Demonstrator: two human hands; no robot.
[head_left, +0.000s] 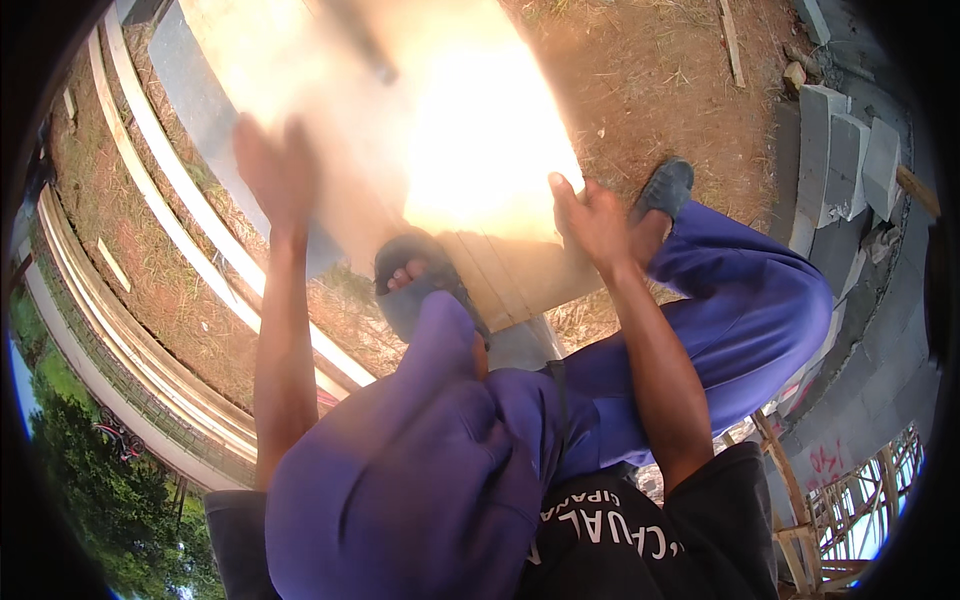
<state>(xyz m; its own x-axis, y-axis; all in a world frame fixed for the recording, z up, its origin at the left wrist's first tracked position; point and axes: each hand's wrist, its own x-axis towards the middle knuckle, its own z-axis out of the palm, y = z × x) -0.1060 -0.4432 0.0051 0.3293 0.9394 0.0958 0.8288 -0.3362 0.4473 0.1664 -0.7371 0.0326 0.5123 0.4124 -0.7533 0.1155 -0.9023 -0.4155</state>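
Observation:
A wide, pale wooden board (505,270) lies in front of my legs, much of it washed out by glare. My left hand (277,175) is at the board's left side with its fingers stretched out; haze blurs the fingertips. On the right side, my right hand (598,222) grips the board's edge, thumb up and the other fingers partly hidden. My foot in a dark sandal (408,290) rests on the near part of the board. A blurred dark rod-like thing (385,68) shows over the far part; its kind is unclear.
A grey-blue sheet (190,75) shows past the board's left edge. Long timber strips (165,190) lie on the dry grass to the left. Grey blocks (845,160) are stacked at the right, beyond my other shoe (668,185). Wooden poles (800,520) stand at lower right.

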